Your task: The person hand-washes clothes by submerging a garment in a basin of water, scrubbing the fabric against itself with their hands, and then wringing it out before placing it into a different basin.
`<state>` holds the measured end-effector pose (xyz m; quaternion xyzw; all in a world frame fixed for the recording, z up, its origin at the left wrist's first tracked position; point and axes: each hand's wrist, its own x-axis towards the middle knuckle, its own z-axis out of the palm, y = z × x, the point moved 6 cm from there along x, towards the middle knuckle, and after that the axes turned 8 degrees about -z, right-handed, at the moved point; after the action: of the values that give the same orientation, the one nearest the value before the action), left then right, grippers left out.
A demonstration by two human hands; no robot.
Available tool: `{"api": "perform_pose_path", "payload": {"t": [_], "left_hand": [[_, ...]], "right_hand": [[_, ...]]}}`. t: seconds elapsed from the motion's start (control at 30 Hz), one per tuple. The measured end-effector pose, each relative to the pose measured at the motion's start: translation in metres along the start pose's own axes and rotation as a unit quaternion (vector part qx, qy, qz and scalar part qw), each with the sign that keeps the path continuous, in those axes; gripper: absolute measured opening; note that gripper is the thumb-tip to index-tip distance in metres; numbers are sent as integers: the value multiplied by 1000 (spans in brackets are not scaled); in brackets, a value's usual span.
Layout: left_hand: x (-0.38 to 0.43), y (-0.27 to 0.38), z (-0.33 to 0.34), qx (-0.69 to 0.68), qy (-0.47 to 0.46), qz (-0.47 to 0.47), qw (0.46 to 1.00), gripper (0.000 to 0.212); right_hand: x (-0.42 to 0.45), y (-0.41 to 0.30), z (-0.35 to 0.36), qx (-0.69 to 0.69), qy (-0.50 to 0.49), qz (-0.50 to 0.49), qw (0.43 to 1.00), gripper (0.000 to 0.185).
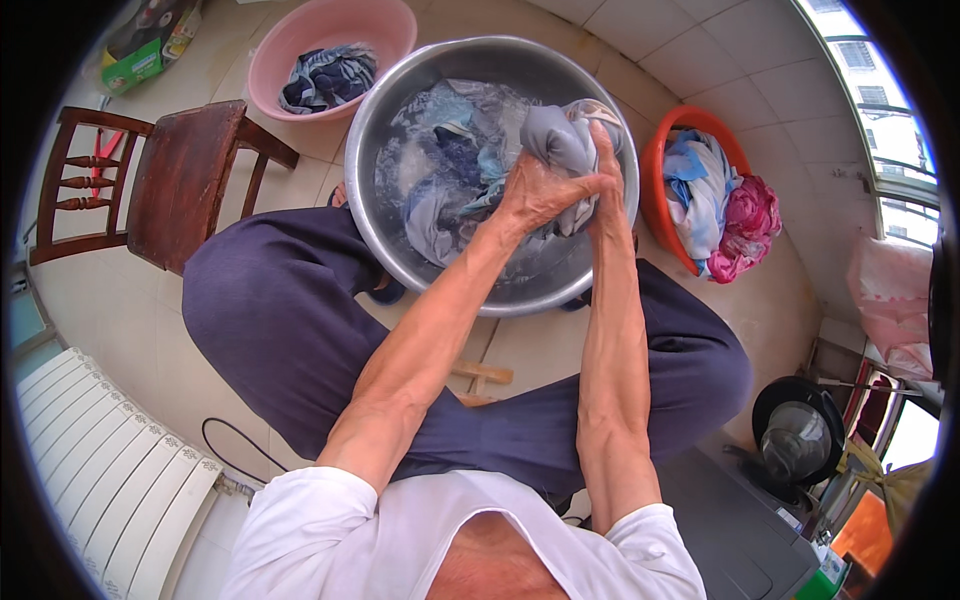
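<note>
A large round metal basin (361,217) on the floor holds water and soaked garments (457,142) in blue, grey and dark tones. Over its right part, my left hand (534,187) and my right hand (609,169) grip a wet, bunched grey cloth (559,139) from both sides. A patterned, lighter part of the bundle bulges beside the fingers of my right hand. The lower end of the cloth hangs towards the water under my wrists. Some fingers are hidden behind the cloth.
A pink plastic basin (264,67) with dark clothes is at upper left. At right, an orange basin (654,184) holds pale blue and white laundry, with pink cloth (750,217) over its rim. A wooden chair (180,184) stands left; a white radiator (112,465) is at lower left.
</note>
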<state>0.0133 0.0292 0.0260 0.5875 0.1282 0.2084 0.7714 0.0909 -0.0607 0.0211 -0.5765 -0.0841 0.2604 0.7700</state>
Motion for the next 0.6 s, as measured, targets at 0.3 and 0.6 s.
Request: {"api": "perform_pose_path", "payload": {"t": [0.3,0.6], "left_hand": [[-13,-24,-23,138,244,-118,953,38],[19,19,-62,-144,294,-129,936,24]], "right_hand": [[19,39,-28,-260,111,-138,949,47],[-2,-23,17,45,85,-89,991,89]]}}
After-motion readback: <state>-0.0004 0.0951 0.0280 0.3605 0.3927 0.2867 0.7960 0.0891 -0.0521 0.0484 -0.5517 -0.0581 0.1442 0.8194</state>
